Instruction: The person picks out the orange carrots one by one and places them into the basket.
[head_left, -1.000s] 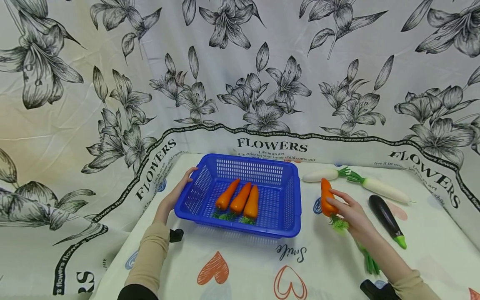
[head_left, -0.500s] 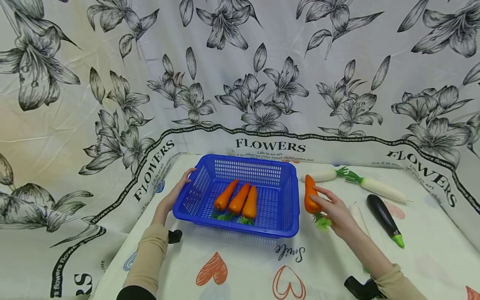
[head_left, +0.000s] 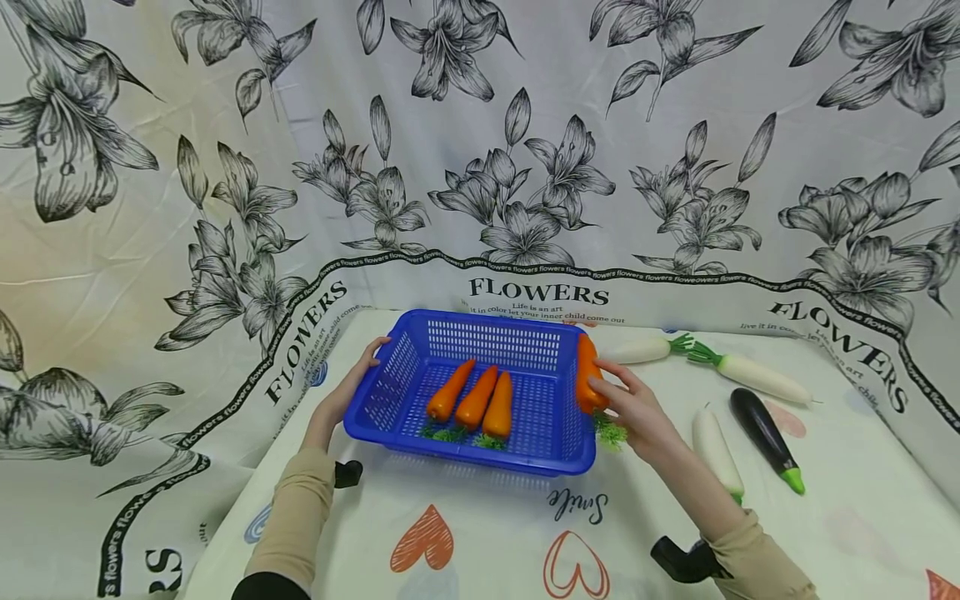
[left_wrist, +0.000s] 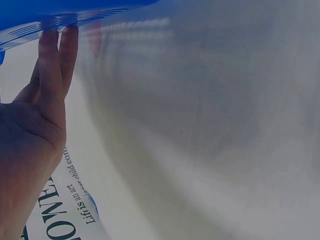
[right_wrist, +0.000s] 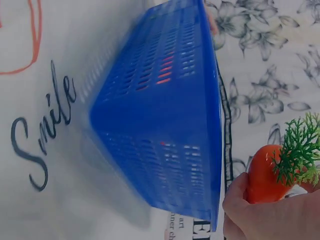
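Note:
A blue plastic basket with slotted sides holds three orange carrots, their green tops toward the near side. My left hand grips the basket's left rim; in the left wrist view its fingers reach up against the basket's blue side. In my right hand, thumb and fingers pinch another carrot by its body, tip pointing away, leafy top toward me. This carrot overlaps the basket's right rim in the head view. The right wrist view shows its orange end just beyond the rim.
Right of the basket lie a white radish partly hidden behind the held carrot, a second white radish, a third radish beside my right forearm, and a dark eggplant. A flower-printed curtain rises behind the table.
My right hand has carried the carrot leftward from beside the radishes to the basket's right rim. My left hand has kept its grip on the basket, which stays in place.

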